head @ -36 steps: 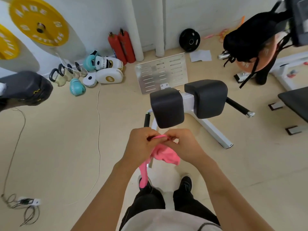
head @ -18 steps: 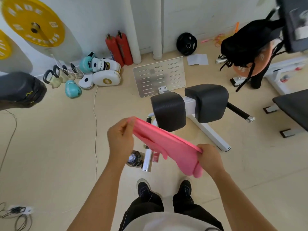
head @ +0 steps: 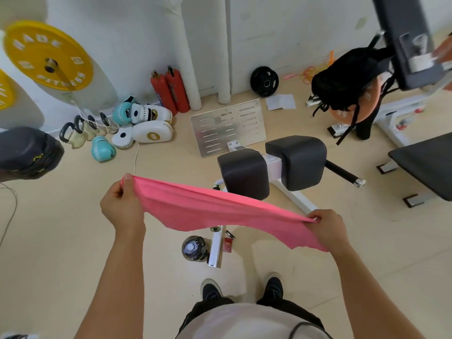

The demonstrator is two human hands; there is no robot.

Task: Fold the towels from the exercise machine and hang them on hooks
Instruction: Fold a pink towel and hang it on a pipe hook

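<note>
— Where am I standing?
— In a small gym: a yellow round weight plate (head: 49, 56) by the white wall, teal boxing gloves (head: 102, 149) on the beige floor, a black-padded white exercise machine (head: 269, 171) before me.

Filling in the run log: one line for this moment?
step: spreading pink towel | left hand: grip on one end | right hand: grip on other end | towel: stretched flat, unfolded, above floor

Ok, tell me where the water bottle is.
In the head view the bottle stands on the floor left of the machine's white base bar, below the stretched pink towel and ahead of the left shoe.
</note>
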